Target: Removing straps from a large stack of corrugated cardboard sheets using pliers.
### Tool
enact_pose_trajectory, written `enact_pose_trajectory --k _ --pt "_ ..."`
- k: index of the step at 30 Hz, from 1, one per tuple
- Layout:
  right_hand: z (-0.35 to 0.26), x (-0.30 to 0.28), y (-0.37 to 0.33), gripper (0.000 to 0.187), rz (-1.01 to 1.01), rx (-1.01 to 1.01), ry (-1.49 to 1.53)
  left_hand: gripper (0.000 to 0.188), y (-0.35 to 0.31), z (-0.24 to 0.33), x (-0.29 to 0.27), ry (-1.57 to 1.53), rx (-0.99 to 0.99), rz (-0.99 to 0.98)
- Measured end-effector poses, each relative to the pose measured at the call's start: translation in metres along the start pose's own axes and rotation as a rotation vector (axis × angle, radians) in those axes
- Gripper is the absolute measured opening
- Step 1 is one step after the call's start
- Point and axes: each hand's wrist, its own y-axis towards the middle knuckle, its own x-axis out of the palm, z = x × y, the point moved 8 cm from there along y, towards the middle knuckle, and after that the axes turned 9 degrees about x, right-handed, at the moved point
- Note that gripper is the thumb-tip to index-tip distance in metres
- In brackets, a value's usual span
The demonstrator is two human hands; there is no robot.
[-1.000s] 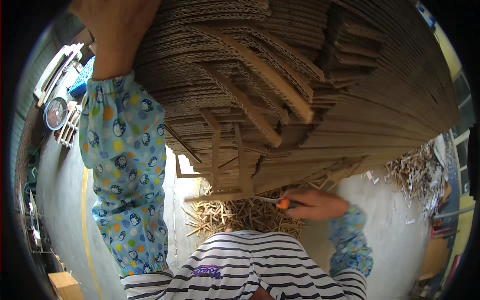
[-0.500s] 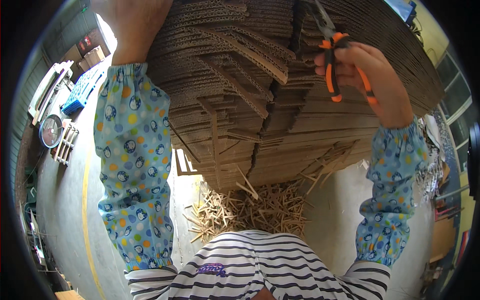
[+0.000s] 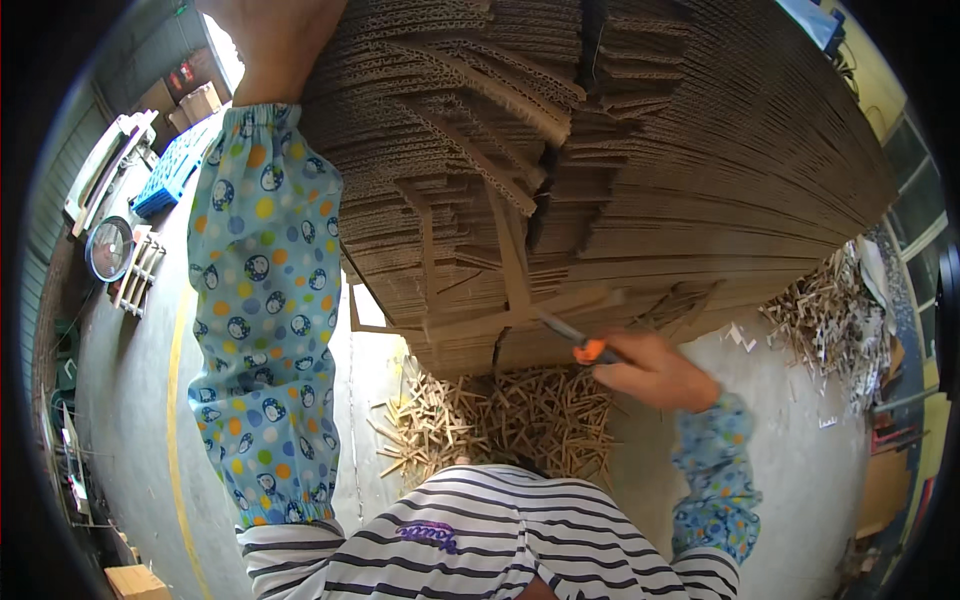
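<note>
A large stack of corrugated cardboard sheets fills the upper middle, its fluted edges facing me. My right hand is closed round a pair of pliers with orange and black handles. The pliers' jaws, slightly blurred, point left at loose cardboard strips low on the stack's face. One long strip hangs there, with another lying across it. Bent, partly torn strips stick out higher up. Up at the top left, my left hand is against the stack's left side; its fingers are hidden beyond the picture's edge.
Small cardboard scraps are heaped on the floor below the stack, close to my body. Another scrap heap lies to the right. On the far left are a round fan, a blue crate and a yellow floor line.
My right hand has come down and nearer with the pliers, from the stack's upper right to its lower edge. Loose strips now lie across the lower face. The left hand stays at the top left.
</note>
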Motion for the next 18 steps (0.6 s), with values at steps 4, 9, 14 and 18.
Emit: enact_pose_trajectory --k 4,9,14,18 --pt "-0.061 -0.066 -0.014 0.036 -0.063 -0.007 0.404 0.027 -0.003 0.004 -0.005 -0.035 0.022 0.007" --pt "-0.096 -0.145 0.038 0.037 0.269 -0.051 0.374 0.028 -0.026 0.017 0.024 -0.072 -0.047 -0.029" --pt "-0.128 -0.167 0.057 0.026 0.416 -0.122 0.348 0.030 0.001 0.000 0.008 0.027 -0.009 -0.075" --pt "-0.134 -0.169 0.065 0.036 0.345 -0.176 0.287 0.031 0.001 -0.001 0.007 -0.005 -0.033 -0.083"
